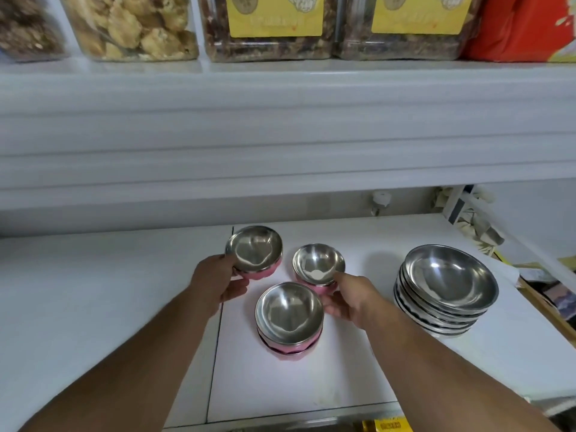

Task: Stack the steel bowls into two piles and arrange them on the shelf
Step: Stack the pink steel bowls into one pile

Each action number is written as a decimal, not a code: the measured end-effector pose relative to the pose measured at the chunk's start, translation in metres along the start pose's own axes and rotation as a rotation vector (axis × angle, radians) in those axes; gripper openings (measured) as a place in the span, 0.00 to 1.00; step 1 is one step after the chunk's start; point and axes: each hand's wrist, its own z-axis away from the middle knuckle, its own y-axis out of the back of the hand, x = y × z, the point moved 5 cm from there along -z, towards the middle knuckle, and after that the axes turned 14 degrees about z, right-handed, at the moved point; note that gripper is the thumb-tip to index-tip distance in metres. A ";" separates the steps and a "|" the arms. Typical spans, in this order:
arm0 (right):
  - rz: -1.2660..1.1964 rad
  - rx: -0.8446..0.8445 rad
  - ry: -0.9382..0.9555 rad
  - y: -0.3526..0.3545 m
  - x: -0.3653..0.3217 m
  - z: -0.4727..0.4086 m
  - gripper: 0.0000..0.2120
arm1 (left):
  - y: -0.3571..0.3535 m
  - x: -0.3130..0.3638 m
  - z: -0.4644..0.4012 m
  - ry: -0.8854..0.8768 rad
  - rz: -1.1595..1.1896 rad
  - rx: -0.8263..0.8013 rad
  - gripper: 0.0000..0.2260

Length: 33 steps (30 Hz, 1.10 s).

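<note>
Three groups of small pink-bottomed steel bowls are seen on the white shelf (109, 291), plus a taller pile of bigger steel bowls (448, 291) parked well off to the right of both hands. The far-left bowl (254, 251) is pinched at its near-left rim by the left hand (215, 285), thumb up on the edge and fingers tucked under the pink side, so it looks tilted a bit. The right bowl (318, 265) is gripped at its near-right edge by the right hand (349, 296), thumb on the rim, fingers curled below. A small stack of pink-bottomed bowls (288, 319) is left untouched between the two wrists, just in front of both held bowls. Snack jars (131, 26) are lined up on the shelf above.
</note>
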 end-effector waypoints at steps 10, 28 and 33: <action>0.006 0.088 0.002 0.001 -0.009 0.003 0.09 | 0.014 0.020 0.071 -0.037 -0.019 -0.059 0.09; -0.047 0.056 0.272 0.044 -0.068 0.119 0.11 | -0.017 -0.004 0.110 -0.026 -0.301 -0.162 0.09; 0.031 -0.049 0.269 0.031 -0.059 0.126 0.13 | -0.014 -0.011 0.109 -0.032 -0.387 -0.134 0.11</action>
